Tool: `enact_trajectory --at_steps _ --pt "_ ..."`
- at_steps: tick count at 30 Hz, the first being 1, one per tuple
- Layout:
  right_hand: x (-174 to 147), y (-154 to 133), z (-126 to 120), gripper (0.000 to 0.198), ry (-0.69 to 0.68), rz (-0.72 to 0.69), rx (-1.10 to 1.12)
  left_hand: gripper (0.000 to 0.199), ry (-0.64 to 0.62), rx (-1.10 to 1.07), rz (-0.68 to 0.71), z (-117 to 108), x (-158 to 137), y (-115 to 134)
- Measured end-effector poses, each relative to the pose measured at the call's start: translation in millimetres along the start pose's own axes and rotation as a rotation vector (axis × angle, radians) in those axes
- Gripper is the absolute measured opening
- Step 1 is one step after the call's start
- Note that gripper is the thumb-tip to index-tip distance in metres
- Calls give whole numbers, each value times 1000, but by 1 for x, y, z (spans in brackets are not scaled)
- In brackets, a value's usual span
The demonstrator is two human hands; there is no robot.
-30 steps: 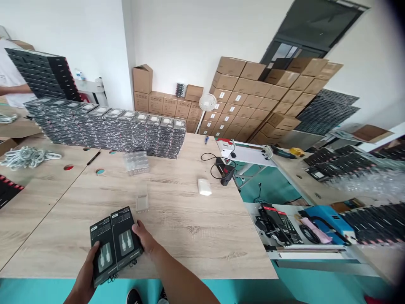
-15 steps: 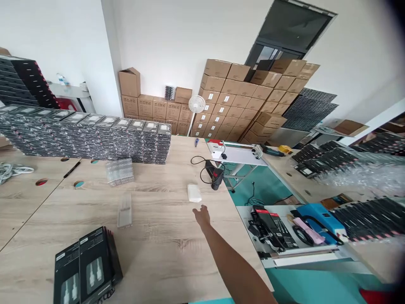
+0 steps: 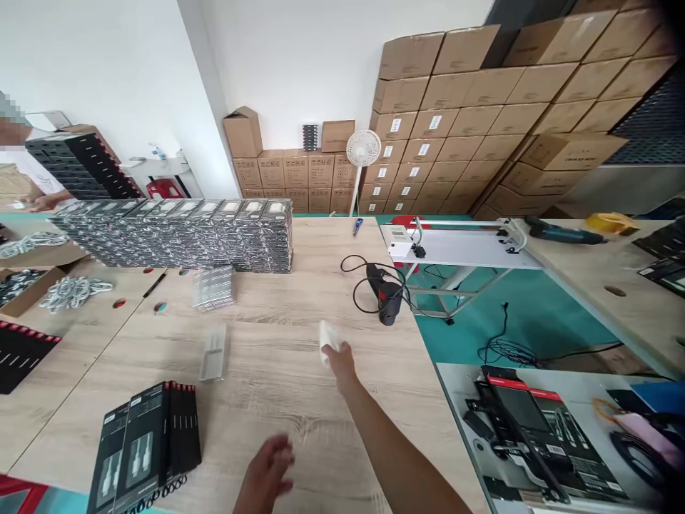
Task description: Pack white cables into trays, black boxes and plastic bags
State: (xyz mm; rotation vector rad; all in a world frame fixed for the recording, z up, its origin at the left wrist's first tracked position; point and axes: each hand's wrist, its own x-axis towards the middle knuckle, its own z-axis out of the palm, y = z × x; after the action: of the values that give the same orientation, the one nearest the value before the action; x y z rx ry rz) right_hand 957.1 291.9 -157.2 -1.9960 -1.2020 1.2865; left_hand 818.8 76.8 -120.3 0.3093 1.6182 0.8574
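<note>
My right hand point(image 3: 341, 365) is closed on the near end of a small white rectangular pad point(image 3: 327, 335), thumb and fingers on either side. The pad is tilted up from the wooden table point(image 3: 289, 357); its exact kind is unclear. My left hand point(image 3: 269, 467) hovers over the near part of the table, slightly blurred, fingers loosely bent and apart with nothing between them. To its left stand black cable boxes point(image 3: 142, 450) with cable pictures on their fronts. Beyond them are a clear plastic tray point(image 3: 214, 353) and a stack of similar clear trays point(image 3: 214, 288).
A heat gun point(image 3: 386, 296) with a looped black cord lies near the table's right edge. Wrapped black boxes point(image 3: 214, 239) form a long row at the back. White cables point(image 3: 75, 291) lie at left. Cartons point(image 3: 449, 143) and a fan point(image 3: 364, 148) stand behind. Another person's hand point(image 3: 51, 201) shows far left.
My right hand has moved forward and taken hold of the white pad, which is now tilted up. My left hand has come into view. The view has shifted, showing more at left.
</note>
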Motion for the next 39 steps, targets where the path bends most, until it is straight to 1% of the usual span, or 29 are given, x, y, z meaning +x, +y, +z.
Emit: enact_trajectory --at_steps 1,2,4,5,7,9,10,11,12,13,14,15,16,19,22,25,27,29,30,32,35,37,39 --pt "-21 8 2 47 -57 -16 44 70 -14 -138 55 13 -2 13" --pt "-43 16 5 53 -101 -37 83 69 -70 -250 84 25 -3 27" --pt "-88 31 12 71 -169 -85 147 59 -166 -292 117 44 -2 52" --pt "-108 37 14 81 -188 -109 169 55 -215 -299 124 49 -2 61" --pt "-140 46 11 98 -219 -161 209 47 -278 -289 148 50 -3 67" --pt "-160 50 -4 106 -268 -301 193 43 -310 -277 172 41 -7 64" --pt "-165 49 -14 104 -282 -420 145 42 -322 -267 180 34 -9 62" --pt "-169 46 -24 96 -268 -553 71 42 -336 -254 184 27 -12 60" --pt "-171 43 -33 83 -210 -668 -7 42 -354 -237 186 19 -15 58" --pt "-173 38 -41 65 -155 -764 -71 42 -376 -216 186 12 -19 58" --pt "-175 32 -47 48 -119 -830 -113 42 -398 -192 186 6 -22 58" --pt "-176 25 -49 35 -102 -877 -139 42 -422 -164 183 0 -26 59" --pt "-178 19 -49 29 -115 -911 -154 41 -445 -135 179 -4 -31 60" --pt "-186 5 -39 24 -188 -952 -178 40 -500 -55 178 -16 -43 62" --pt "-199 0 -30 25 -258 -936 -173 39 -523 -2 196 -28 -50 61" --pt "-207 3 -35 26 -359 -852 -131 38 -561 48 194 -45 -47 59" --pt "-202 6 -44 32 -429 -751 -104 39 -616 76 179 -60 -40 57" --pt "-181 10 -53 35 -457 -630 -93 42 -693 98 137 -74 -32 53" --pt "-166 12 -57 35 -445 -569 -94 43 -733 103 106 -80 -28 49" --pt "-131 15 -61 30 -380 -449 -102 43 -791 87 35 -87 -21 38" --pt "-86 21 -62 24 -244 -312 -106 39 -799 -16 -26 -85 -13 17" --pt "-77 26 -59 26 -162 -269 -88 41 -764 -114 -19 -78 -10 7" --pt "-89 32 -54 27 -124 -265 -46 43 -723 -202 7 -69 -8 3"
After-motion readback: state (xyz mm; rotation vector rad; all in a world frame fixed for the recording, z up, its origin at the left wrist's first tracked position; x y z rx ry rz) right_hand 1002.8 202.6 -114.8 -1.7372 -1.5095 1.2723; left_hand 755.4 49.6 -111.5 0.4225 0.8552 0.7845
